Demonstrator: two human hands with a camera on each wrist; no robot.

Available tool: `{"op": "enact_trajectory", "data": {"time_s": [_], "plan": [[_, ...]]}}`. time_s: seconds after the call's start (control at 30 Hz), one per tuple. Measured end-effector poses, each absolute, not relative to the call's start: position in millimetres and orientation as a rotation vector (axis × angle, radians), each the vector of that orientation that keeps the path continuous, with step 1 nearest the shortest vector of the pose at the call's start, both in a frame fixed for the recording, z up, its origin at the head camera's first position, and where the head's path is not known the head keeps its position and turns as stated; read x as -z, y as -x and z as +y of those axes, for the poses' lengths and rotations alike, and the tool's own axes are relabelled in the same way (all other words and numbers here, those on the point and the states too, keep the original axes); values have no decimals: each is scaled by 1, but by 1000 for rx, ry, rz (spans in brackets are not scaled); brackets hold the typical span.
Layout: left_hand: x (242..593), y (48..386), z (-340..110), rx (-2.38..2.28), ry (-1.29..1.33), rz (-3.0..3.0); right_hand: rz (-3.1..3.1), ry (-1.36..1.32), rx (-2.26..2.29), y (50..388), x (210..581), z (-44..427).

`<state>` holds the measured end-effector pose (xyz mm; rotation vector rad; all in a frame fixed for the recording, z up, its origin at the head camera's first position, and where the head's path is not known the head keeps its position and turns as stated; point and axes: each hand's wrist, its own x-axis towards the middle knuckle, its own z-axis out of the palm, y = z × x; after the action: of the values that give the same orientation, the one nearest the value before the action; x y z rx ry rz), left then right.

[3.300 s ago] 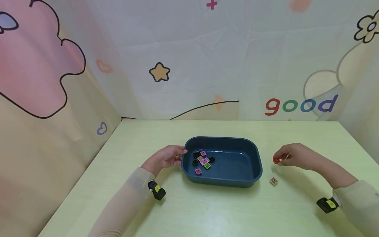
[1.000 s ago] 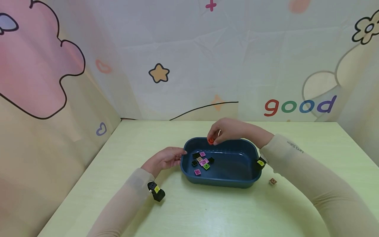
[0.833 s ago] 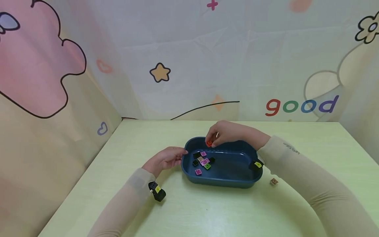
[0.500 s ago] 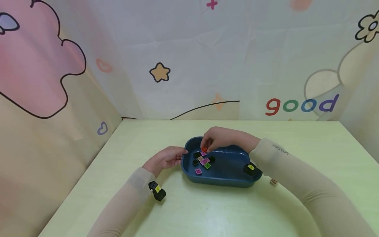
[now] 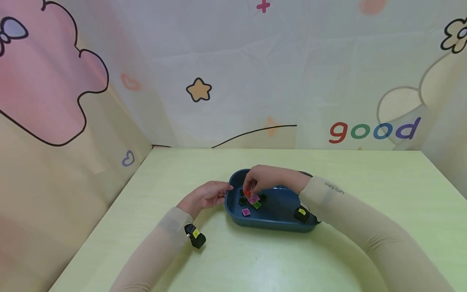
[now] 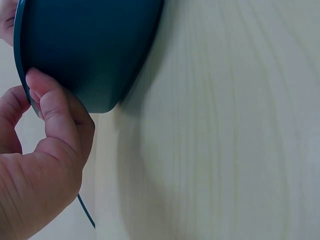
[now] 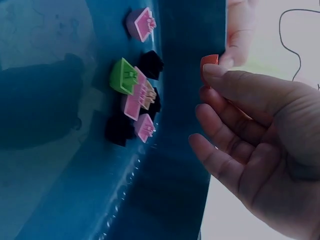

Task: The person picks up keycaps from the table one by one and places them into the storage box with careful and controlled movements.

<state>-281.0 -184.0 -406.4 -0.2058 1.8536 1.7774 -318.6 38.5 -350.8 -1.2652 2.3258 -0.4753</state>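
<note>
My left hand (image 5: 206, 195) pinches the left end of a dark blue plastic basin (image 5: 270, 224), with thumb and fingers on either side of its rim in the left wrist view. Over the basin's left part, my right hand (image 5: 265, 178) holds a red keycap (image 7: 209, 62) between thumb and index finger. Below it, loose keycaps lie on the basin floor: a green one (image 7: 123, 77), a pink one (image 7: 141, 25), a beige one (image 7: 149, 96), black ones and more pink. In the right wrist view most lie with their hollow undersides showing. My right hand covers part of the group in the head view.
The pale wooden table (image 5: 233, 263) extends around the basin. A printed cloth backdrop (image 5: 233, 81) stands behind and at the sides. Black wrist cameras (image 5: 196, 237) sit on both wrists; the right one hangs over the basin's right end.
My right hand picked up the red keycap right of the basin, carried it left and lowered it over the group. The sleeve now hides the beige keycap on the table. Left hand unchanged.
</note>
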Motion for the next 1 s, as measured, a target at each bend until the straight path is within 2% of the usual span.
{"op": "enact_trajectory", "data": {"time_s": [0.47, 1.0], "plan": [[407, 281, -185, -1777, 216, 1847, 2294, 1174, 425, 319, 365, 30], [406, 283, -183, -1761, 263, 1869, 2299, 1231, 352, 319, 375, 24]]}}
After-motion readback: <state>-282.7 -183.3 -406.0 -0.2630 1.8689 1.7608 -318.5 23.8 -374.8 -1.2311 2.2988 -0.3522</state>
